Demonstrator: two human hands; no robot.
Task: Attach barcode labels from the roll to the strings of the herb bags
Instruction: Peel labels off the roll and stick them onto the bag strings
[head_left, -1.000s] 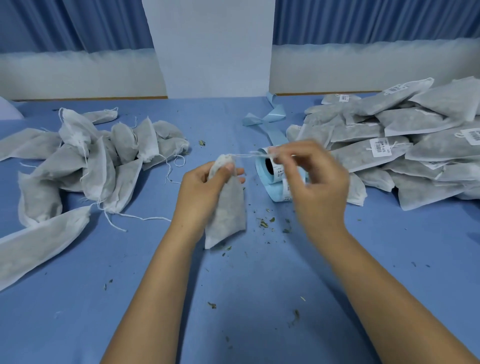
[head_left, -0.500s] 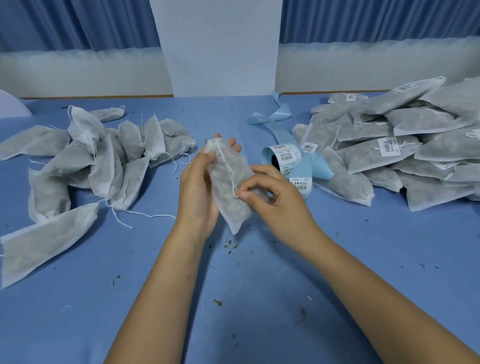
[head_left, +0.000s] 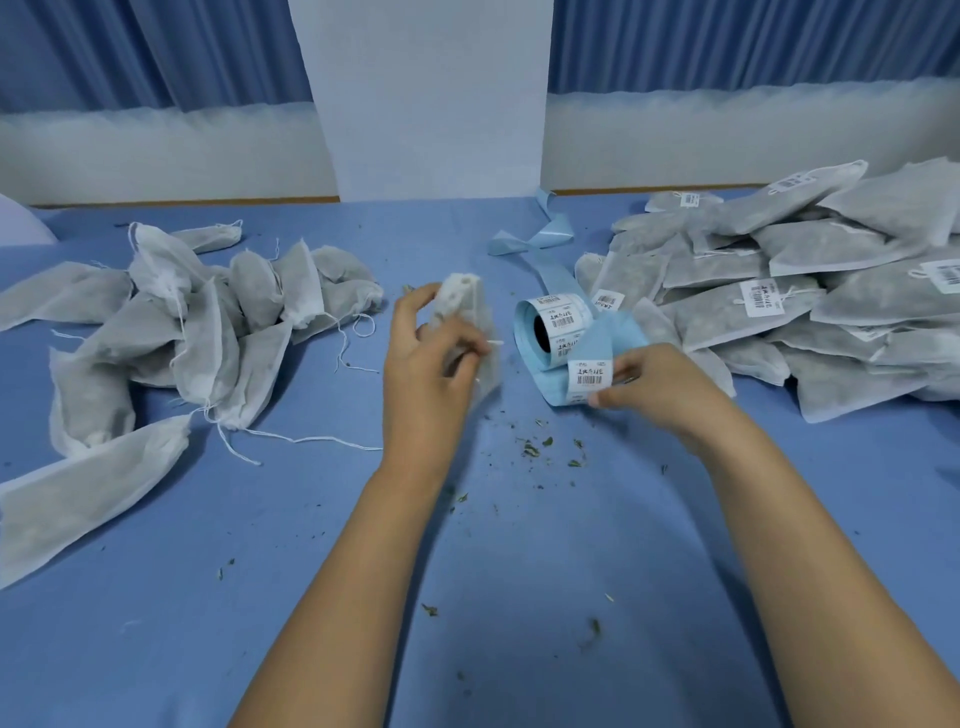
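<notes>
Blue-clothed counter (head_left: 467, 597), blue curtains behind. Head view: our left hand (head_left: 426, 364) grips one herb bag (head_left: 465, 299) above the counter, fingers curled round it, string end (head_left: 493, 343) poking out. Our right hand (head_left: 660, 384) pinches the loose label strip (head_left: 589, 374) just beside the label roll (head_left: 550, 327). Bag looks soft, light, limp; we'd hold its neck. Labels likely thin, sticky: peel by a corner. Unlabelled pile (head_left: 182, 332) left, labelled pile (head_left: 779, 291) right.
</notes>
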